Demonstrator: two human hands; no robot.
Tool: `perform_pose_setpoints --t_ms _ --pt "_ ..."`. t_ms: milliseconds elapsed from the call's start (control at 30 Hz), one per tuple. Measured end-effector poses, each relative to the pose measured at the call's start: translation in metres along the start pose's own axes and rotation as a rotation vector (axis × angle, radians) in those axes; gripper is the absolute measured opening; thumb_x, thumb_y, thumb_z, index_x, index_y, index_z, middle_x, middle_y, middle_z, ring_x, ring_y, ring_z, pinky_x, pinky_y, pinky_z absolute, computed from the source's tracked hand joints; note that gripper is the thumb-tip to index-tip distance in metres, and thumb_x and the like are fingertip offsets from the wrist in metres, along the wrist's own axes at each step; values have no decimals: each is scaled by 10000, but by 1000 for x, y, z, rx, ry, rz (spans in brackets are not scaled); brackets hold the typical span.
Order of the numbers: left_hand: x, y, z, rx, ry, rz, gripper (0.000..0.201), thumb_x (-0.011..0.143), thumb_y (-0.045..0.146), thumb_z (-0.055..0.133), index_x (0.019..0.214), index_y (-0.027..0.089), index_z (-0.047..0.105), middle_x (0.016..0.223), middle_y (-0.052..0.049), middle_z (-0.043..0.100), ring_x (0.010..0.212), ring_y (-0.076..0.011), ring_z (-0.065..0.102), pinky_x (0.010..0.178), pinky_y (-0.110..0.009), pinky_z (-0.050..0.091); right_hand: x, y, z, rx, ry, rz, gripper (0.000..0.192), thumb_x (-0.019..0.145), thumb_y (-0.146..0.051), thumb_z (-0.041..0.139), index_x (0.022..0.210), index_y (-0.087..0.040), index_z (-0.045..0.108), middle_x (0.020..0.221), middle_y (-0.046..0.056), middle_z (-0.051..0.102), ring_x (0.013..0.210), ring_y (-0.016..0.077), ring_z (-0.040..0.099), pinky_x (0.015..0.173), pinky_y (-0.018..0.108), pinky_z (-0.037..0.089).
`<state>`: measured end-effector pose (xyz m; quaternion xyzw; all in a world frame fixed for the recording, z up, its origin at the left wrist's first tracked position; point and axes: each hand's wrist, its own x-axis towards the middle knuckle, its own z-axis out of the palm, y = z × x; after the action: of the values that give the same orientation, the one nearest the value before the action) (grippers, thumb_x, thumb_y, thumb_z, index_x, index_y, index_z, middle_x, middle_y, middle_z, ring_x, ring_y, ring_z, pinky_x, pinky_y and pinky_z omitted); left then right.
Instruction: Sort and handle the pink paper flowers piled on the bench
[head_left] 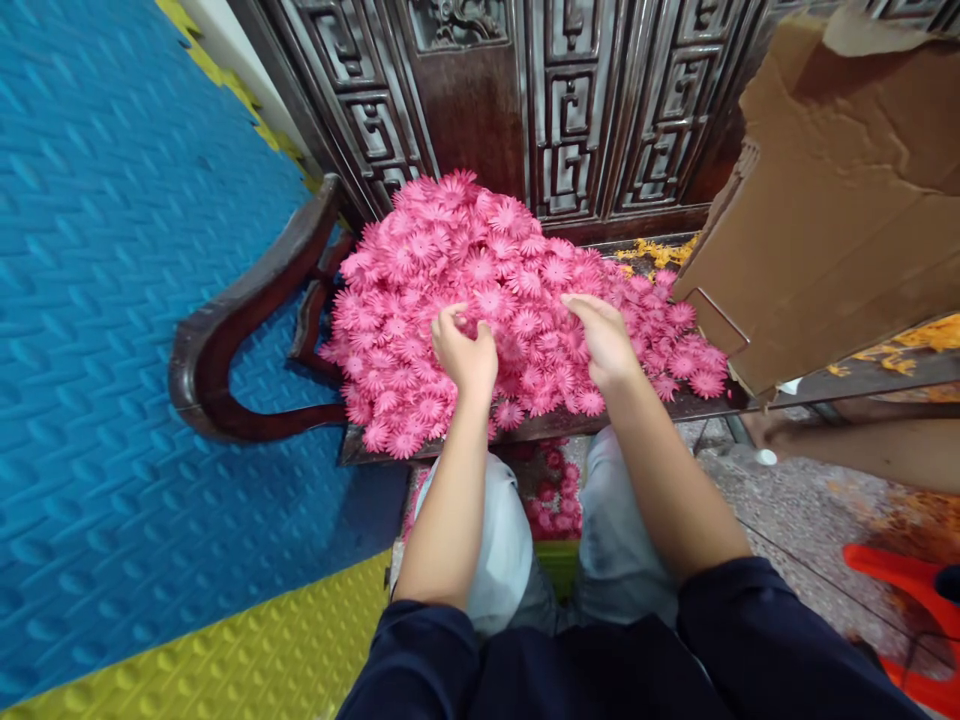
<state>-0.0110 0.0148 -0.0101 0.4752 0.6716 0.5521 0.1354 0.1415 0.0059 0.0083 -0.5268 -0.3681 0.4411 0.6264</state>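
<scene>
A big heap of pink artificial flowers (427,270) covers the seat of a dark wooden bench (525,428). My left hand (466,352) is over the front middle of the heap, its fingers bent and its thumb held apart, with nothing visible between them. To its right, my right hand (606,338) hovers at the flowers with fingers stretched to the left and apart from the thumb. No flower shows in its grasp, though its palm side is partly hidden.
Left of the heap curves a wooden armrest (199,370), beside a blue mat (112,300). Torn cardboard (840,200) stands at the right, near yellow flower pieces (656,250). Another person's leg (862,448) and a red plastic chair (911,590) are farther right. More pink flowers (559,500) lie below.
</scene>
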Motion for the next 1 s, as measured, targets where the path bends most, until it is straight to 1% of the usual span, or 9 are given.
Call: perform_pose_setpoints --t_ms 167,333,433,533,633,733,833,900,1000 --pt "-26 23 5 -148 -79 153 176 752 112 517 900 203 538 883 -37 546 848 -177 519 841 -314 408 1 -10 6 -9 -59 -43 41 687 -243 657 698 -204 665 774 -1 691 821 121 635 842 288 480" --pt "-58 38 16 -188 -236 158 180 786 139 515 951 207 536 863 -32 573 853 -178 545 838 -317 404 52 -8 11 -107 34 -242 211 734 -375 638 847 -198 654 757 0 636 747 121 589 718 271 465" --pt "-65 41 20 -101 -251 130 172 795 150 521 955 210 540 862 -32 594 874 -197 557 852 -344 382 71 6 13 -219 111 -174 310 665 -364 704 891 -164 633 702 -10 585 729 127 558 719 275 441" --pt "-64 42 21 -84 -244 166 111 845 246 525 946 209 552 889 -48 611 889 -208 558 869 -361 366 57 13 13 -211 54 -138 317 689 -458 657 779 -156 621 744 12 601 754 126 549 759 276 435" --pt "-61 42 24 -142 -233 186 170 827 349 589 923 213 556 925 -53 620 889 -200 555 880 -352 374 30 6 12 -131 -23 -135 329 705 -502 626 744 -175 603 745 6 596 746 117 544 748 256 435" --pt "-60 41 28 -286 -231 84 167 801 271 625 927 208 536 926 -44 612 853 -169 556 819 -298 417 17 -3 12 -59 -37 -133 338 716 -524 616 732 -189 582 747 -2 582 731 104 536 723 239 437" --pt "-57 37 31 -424 -220 0 134 808 177 592 921 198 523 885 -29 592 804 -137 555 768 -250 434 19 -6 14 -38 -75 -87 401 731 -592 573 764 -192 590 753 4 579 722 105 535 704 240 440" --pt "-52 34 30 -462 -165 -13 117 818 173 576 918 194 520 883 -25 578 809 -130 550 778 -241 432 21 -5 14 -17 -106 -29 454 749 -637 519 819 -197 603 784 16 594 719 109 539 685 245 442" --pt "-43 31 25 -479 -26 -25 116 833 171 554 937 189 506 909 -30 556 829 -125 535 791 -235 425 20 -2 14 2 -156 48 451 728 -630 555 826 -192 608 809 24 605 654 96 514 651 245 435"
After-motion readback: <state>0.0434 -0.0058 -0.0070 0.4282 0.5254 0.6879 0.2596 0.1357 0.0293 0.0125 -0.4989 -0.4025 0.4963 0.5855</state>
